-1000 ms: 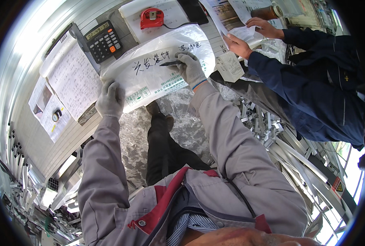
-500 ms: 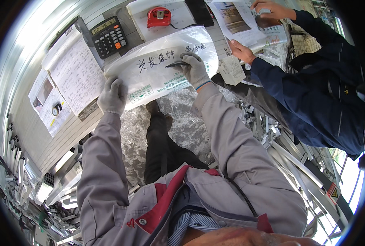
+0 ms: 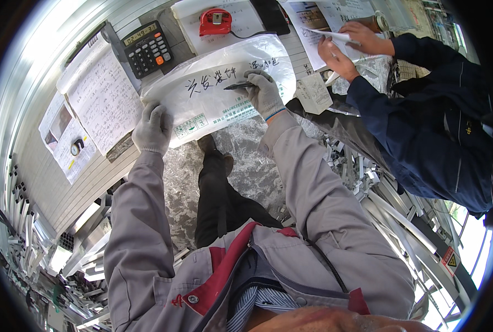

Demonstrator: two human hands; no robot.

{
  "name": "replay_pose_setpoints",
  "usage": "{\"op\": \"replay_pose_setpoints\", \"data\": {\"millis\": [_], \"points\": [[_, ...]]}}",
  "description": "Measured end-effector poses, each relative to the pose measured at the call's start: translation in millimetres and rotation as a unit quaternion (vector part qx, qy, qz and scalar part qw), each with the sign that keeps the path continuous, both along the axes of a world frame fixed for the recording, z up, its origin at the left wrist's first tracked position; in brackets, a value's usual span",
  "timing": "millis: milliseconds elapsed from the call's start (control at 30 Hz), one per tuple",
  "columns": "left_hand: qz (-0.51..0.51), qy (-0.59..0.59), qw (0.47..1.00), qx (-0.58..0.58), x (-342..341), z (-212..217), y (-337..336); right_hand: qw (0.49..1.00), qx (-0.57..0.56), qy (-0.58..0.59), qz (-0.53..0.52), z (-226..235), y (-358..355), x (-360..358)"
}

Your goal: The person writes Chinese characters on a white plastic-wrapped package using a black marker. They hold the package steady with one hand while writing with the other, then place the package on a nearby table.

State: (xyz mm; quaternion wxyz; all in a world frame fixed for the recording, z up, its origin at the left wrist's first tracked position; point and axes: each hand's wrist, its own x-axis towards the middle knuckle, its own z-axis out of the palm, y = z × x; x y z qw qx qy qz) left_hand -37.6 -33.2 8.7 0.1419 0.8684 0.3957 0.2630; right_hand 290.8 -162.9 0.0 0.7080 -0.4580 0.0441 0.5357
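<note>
A translucent plastic sheet (image 3: 213,108) with green print and black handwriting lies over the table's near edge. At its left corner my gloved left hand (image 3: 153,129) grips the sheet between thumb and bent fingers. My gloved right hand (image 3: 264,95) rests on the sheet's right part, closed around a black marker pen (image 3: 236,86) whose tip points left, close beneath the handwriting. Beyond the sheet's upper left side stands a calculator (image 3: 148,51). A red tape measure (image 3: 215,22) sits past the sheet's far edge, on papers.
On the right, a co-worker's hands (image 3: 343,52) hold a white paper over other sheets. An open notebook (image 3: 99,97) and a printed sheet with a round dial-like object (image 3: 76,148) occupy the table's left. Metal offcuts (image 3: 86,276) pile up at lower left.
The co-worker's hands have come together and lifted a paper, uncovering more of the sheets below. My own hands, the marker pen and the plastic sheet have hardly moved.
</note>
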Motion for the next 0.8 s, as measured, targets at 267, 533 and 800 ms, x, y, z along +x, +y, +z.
{"op": "replay_pose_setpoints", "data": {"millis": [267,533,800], "points": [[-0.002,-0.006,1.000,0.010,1.1,0.5,0.7,1.000,-0.008,-0.003,0.001,0.1,-0.3,0.0],[0.002,0.003,1.000,-0.002,-0.4,-1.5,-0.3,1.000,-0.013,-0.001,-0.016,5.0,1.2,-2.2],[-0.003,0.005,1.000,-0.002,-2.2,-5.7,0.4,1.000,0.002,0.001,-0.009,4.9,0.7,-2.2]]}}
